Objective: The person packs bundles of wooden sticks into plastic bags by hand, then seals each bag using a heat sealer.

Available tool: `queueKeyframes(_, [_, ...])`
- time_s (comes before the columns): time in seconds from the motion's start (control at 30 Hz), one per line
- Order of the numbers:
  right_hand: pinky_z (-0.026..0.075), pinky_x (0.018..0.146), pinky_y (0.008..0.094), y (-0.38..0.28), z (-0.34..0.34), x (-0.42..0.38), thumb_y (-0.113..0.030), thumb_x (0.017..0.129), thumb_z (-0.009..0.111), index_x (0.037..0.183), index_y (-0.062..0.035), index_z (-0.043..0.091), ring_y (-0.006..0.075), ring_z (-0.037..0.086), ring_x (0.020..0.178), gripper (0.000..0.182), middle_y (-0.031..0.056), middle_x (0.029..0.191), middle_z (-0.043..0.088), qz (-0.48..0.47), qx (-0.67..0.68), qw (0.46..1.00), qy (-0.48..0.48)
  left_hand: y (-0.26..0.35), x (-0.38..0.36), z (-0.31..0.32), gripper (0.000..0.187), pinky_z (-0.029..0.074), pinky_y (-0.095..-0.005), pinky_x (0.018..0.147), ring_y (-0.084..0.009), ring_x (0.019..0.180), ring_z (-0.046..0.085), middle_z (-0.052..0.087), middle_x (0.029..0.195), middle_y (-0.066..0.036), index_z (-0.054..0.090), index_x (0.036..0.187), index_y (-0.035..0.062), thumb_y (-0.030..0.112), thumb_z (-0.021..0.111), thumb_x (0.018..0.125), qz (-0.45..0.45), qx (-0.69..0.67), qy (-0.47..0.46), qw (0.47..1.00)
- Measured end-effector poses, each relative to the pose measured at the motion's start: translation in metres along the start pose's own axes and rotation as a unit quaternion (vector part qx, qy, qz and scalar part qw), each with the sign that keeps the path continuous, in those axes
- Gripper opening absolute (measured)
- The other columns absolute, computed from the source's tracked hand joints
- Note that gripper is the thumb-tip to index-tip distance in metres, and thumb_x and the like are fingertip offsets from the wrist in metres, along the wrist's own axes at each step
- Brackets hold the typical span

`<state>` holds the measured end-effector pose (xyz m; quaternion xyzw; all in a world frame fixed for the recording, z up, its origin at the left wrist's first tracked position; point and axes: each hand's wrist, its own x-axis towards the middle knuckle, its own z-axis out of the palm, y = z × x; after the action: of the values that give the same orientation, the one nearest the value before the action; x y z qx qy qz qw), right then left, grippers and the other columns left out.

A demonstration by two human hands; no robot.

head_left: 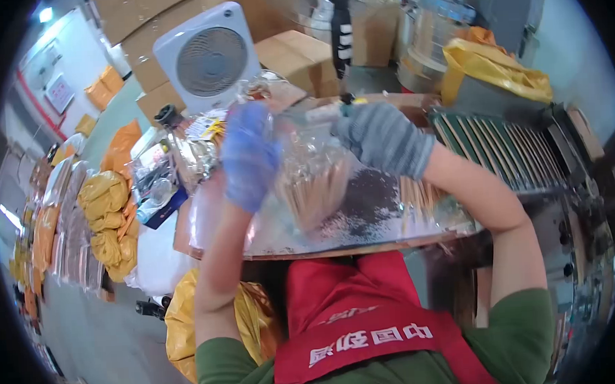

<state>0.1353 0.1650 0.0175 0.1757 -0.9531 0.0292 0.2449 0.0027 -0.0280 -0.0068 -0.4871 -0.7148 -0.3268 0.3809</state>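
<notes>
A clear plastic bag (314, 181) with thin wooden sticks inside hangs over the worktable, blurred by motion. My left hand (251, 153), in a blue glove, grips the bag's upper left side; its fingers are smeared. On the other upper corner, my right hand (382, 137) is closed, in a grey striped knit glove. More loose wooden sticks (419, 199) lie on the table below my right forearm. Dark and pale scraps cover the tabletop (370, 210) around the bag.
A white box fan (212, 59) stands behind my left hand, near cardboard boxes (298, 58). Right of the table is a slatted green rack (501, 149); behind it, a grey bin with a yellow bag (494, 67). Yellow bags (108, 221) and packed goods (157, 174) sit at left.
</notes>
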Motion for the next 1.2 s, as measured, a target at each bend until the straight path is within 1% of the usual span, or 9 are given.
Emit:
queueKeyframes(0.23, [0.045, 0.068, 0.0431, 0.037, 0.027, -0.014, -0.01, 0.069, 0.062, 0.081, -0.0088, 0.061, 0.0334, 0.056, 0.074, 0.013, 0.0115, 0.074, 0.057, -0.134, -0.045, 0.99, -0.005, -0.001, -0.044, -0.034, 0.005, 0.039, -0.0432, 0.079, -0.0261, 0.074, 0.054, 0.053, 0.069, -0.006, 0.061, 0.073, 0.016, 0.02, 0.063, 0.076, 0.125, -0.172, -0.14, 0.967])
queueKeyframes(0.43, [0.047, 0.077, 0.0437, 0.053, 0.001, 0.0, -0.015, 0.066, 0.07, 0.086, -0.0072, 0.06, 0.0372, 0.058, 0.085, 0.024, 0.0147, 0.089, 0.06, -0.194, -0.091, 0.961, 0.173, -0.011, -0.006, -0.055, 0.025, 0.037, -0.0423, 0.081, -0.0273, 0.073, 0.057, 0.055, 0.067, -0.011, 0.06, 0.072, 0.0138, 0.039, 0.059, 0.076, 0.09, 0.2, -0.067, 0.973])
queueKeyframes(0.5, [0.044, 0.084, 0.045, 0.051, 0.015, -0.004, -0.009, 0.07, 0.062, 0.091, -0.007, 0.058, 0.0375, 0.055, 0.091, 0.021, 0.0145, 0.085, 0.058, -0.13, -0.087, 0.987, -0.019, -0.027, -0.022, -0.033, 0.025, 0.04, -0.0425, 0.075, -0.0282, 0.073, 0.059, 0.057, 0.064, -0.012, 0.063, 0.076, 0.0119, 0.037, 0.058, 0.078, 0.113, 0.133, -0.058, 0.983])
queueKeyframes(0.53, [0.042, 0.087, 0.0445, 0.048, 0.013, -0.008, -0.011, 0.073, 0.059, 0.089, -0.0061, 0.057, 0.0372, 0.053, 0.088, 0.016, 0.0141, 0.083, 0.056, -0.095, -0.13, 0.982, -0.094, -0.016, -0.015, -0.022, 0.021, 0.041, -0.0429, 0.07, -0.0288, 0.073, 0.059, 0.058, 0.064, -0.011, 0.063, 0.074, 0.0117, 0.032, 0.058, 0.078, 0.054, 0.216, -0.385, 0.896])
queueKeyframes(0.63, [0.041, 0.087, 0.0424, 0.015, 0.0, 0.011, -0.04, 0.067, 0.073, 0.104, -0.0054, 0.059, 0.0368, 0.053, 0.09, 0.052, 0.0146, 0.088, 0.059, -0.056, -0.041, 0.995, 0.066, 0.004, -0.009, -0.029, 0.009, 0.042, -0.0395, 0.067, -0.0261, 0.068, 0.057, 0.058, 0.066, -0.008, 0.062, 0.073, 0.0123, 0.021, 0.06, 0.076, 0.101, 0.004, -0.141, 0.985])
queueKeyframes(0.8, [0.046, 0.08, 0.0437, -0.004, 0.064, 0.009, -0.044, 0.077, 0.06, 0.113, -0.0089, 0.056, 0.0311, 0.06, 0.086, 0.05, 0.0169, 0.097, 0.06, 0.057, 0.069, 0.989, -0.122, 0.036, -0.028, -0.019, 0.016, 0.044, -0.0416, 0.077, -0.0262, 0.077, 0.057, 0.06, 0.076, -0.006, 0.061, 0.077, 0.0103, 0.007, 0.072, 0.066, 0.079, -0.088, -0.091, 0.989])
queueKeyframes(0.87, [0.047, 0.081, 0.0411, -0.01, 0.06, 0.003, -0.041, 0.079, 0.058, 0.115, -0.0092, 0.055, 0.03, 0.062, 0.088, 0.048, 0.0169, 0.097, 0.061, -0.168, 0.084, 0.973, 0.136, 0.022, -0.063, 0.001, 0.027, 0.044, -0.0384, 0.085, -0.0222, 0.09, 0.057, 0.062, 0.09, -0.006, 0.061, 0.093, 0.0068, 0.008, 0.073, 0.068, -0.259, -0.483, -0.145, 0.824])
queueKeyframes(0.97, [0.048, 0.082, 0.0385, 0.0, 0.086, 0.013, -0.041, 0.078, 0.059, 0.112, -0.0097, 0.058, 0.0288, 0.062, 0.093, 0.046, 0.0162, 0.103, 0.061, -0.156, 0.149, 0.976, -0.011, 0.002, -0.107, 0.044, 0.047, 0.045, -0.0318, 0.09, -0.0169, 0.104, 0.056, 0.063, 0.108, -0.009, 0.056, 0.12, -0.0011, 0.012, 0.07, 0.076, -0.26, -0.46, -0.13, 0.839])
queueKeyframes(1.2, [0.049, 0.066, 0.041, 0.248, 0.176, 0.065, -0.056, 0.085, 0.049, 0.092, -0.0022, 0.062, 0.0351, 0.061, 0.066, 0.056, 0.0155, 0.074, 0.064, 0.36, 0.059, 0.928, -0.082, -0.07, -0.111, 0.173, 0.049, 0.048, -0.0318, 0.088, -0.0171, 0.096, 0.061, 0.063, 0.109, -0.008, 0.055, 0.12, 0.0005, 0.028, 0.067, 0.081, -0.538, -0.702, -0.247, 0.395])
